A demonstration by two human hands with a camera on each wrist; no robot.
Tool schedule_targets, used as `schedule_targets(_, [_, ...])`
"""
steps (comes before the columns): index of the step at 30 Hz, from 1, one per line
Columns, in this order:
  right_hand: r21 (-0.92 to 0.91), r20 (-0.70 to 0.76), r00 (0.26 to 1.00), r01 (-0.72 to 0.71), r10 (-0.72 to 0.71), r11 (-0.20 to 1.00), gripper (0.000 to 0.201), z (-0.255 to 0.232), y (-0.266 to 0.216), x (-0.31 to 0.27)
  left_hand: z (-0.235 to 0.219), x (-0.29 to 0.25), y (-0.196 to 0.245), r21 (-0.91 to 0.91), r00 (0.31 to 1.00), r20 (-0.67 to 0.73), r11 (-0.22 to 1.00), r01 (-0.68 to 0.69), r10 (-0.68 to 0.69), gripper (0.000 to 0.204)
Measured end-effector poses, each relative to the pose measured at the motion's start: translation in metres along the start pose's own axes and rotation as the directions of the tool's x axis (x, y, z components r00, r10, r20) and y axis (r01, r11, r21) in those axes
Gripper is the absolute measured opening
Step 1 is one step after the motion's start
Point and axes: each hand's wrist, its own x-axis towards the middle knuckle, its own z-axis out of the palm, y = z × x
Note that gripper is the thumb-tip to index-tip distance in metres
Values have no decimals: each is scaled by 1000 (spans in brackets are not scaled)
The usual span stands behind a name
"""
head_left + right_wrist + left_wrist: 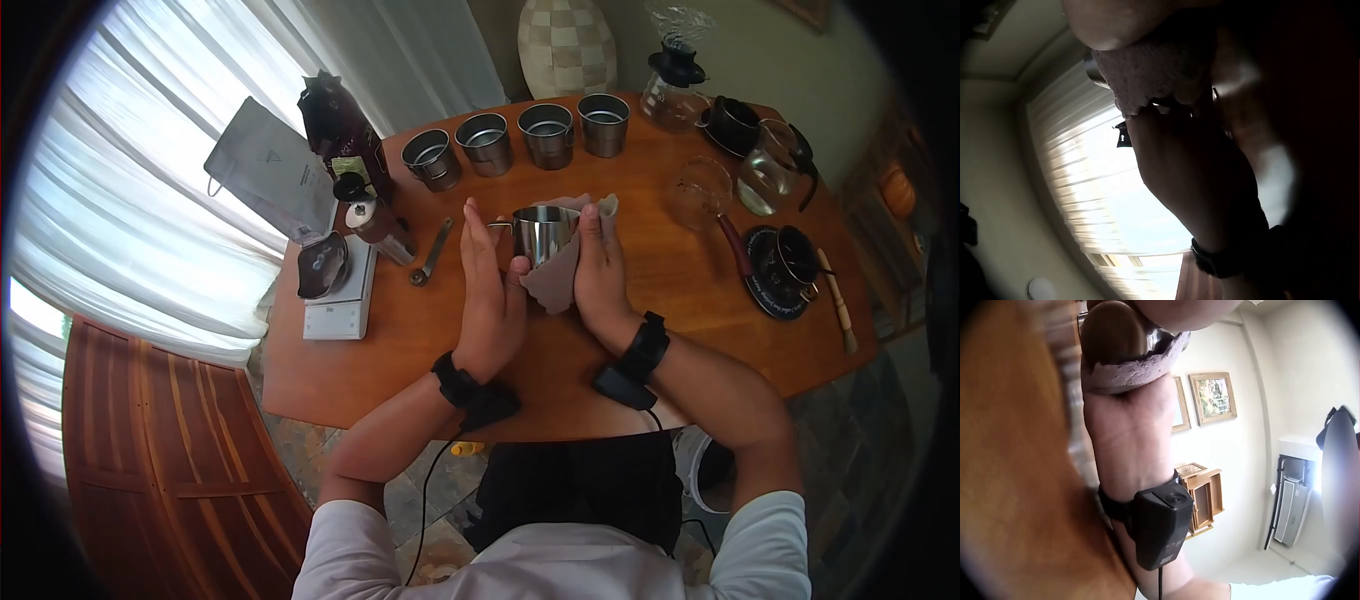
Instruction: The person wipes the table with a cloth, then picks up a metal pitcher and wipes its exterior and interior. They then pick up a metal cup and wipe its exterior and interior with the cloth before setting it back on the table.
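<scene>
A shiny steel cup (541, 236) with a wire handle is held up between my two hands, above the wooden table. A greyish-pink cloth (553, 283) covers its right side and underside. My left hand (490, 290) is on the handle side with straight fingers, its thumb against the cup's lower part. My right hand (603, 275) presses on the other side over the cloth, fingers extended and thumb near the rim. In the left wrist view the cloth (1141, 374) lies across the other palm; the right wrist view is dark, with the cloth (1147, 72) below a palm.
Several steel cups (485, 145) stand in a row at the back. Left are a white scale (338, 318), a grinder (380, 230), a coffee bag (340, 130) and a metal scoop (432, 252). Right are a glass pot (768, 175), a dripper (678, 68) and a wooden-handled brush (838, 300).
</scene>
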Motion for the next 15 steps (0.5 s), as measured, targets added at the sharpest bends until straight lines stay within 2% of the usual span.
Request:
schedule_targets(1, [4,19,999,41,-41,999,53,1,-3,-1,-1,1,-2,88,998,32,995,-50,47,78])
schedule_targets(2, [10,38,996,82,-82,997,52,3,-5,-3,-2,-1,-2,89,998,29,995,-49,47,78])
schedule_targets(3, [10,41,996,83,-84,996,52,6,-6,-6,-3,-4,0,194,998,52,980,-51,42,85])
schedule_targets(4, [-13,74,987,144,-143,989,52,9,-6,-10,-4,-6,1,296,997,74,954,-55,34,92])
schedule_targets(5, [-34,107,974,205,-200,978,52,10,-7,-15,-7,-4,1,295,997,72,954,-55,35,92])
schedule_targets(6, [-35,111,974,205,-200,978,52,10,-9,-19,-12,-3,1,-58,980,149,989,139,-129,101])
schedule_targets(7, [-91,151,967,221,-205,971,54,10,-14,-24,-15,-1,2,-382,929,276,858,343,-249,110])
schedule_targets(8, [-144,190,959,239,-210,960,56,10,-16,-28,-17,1,4,-382,929,274,859,342,-248,110])
schedule_targets(10, [-148,224,944,279,-243,949,58,13,-9,-33,-19,5,8,-580,931,263,730,361,-252,115])
schedule_targets(11, [-151,255,927,319,-275,936,60,15,-4,-36,-19,5,6,-631,930,219,684,366,-296,106])
schedule_targets(12, [-153,285,909,357,-304,922,63,15,-1,-38,-19,5,2,-631,929,219,684,367,-297,106])
schedule_targets(14, [-193,329,899,363,-288,912,64,16,-10,-42,-23,6,-4,-671,919,173,640,373,-354,94])
schedule_targets(15, [-233,371,888,372,-272,898,65,16,-15,-43,-26,6,-5,-689,895,234,585,428,-379,80])
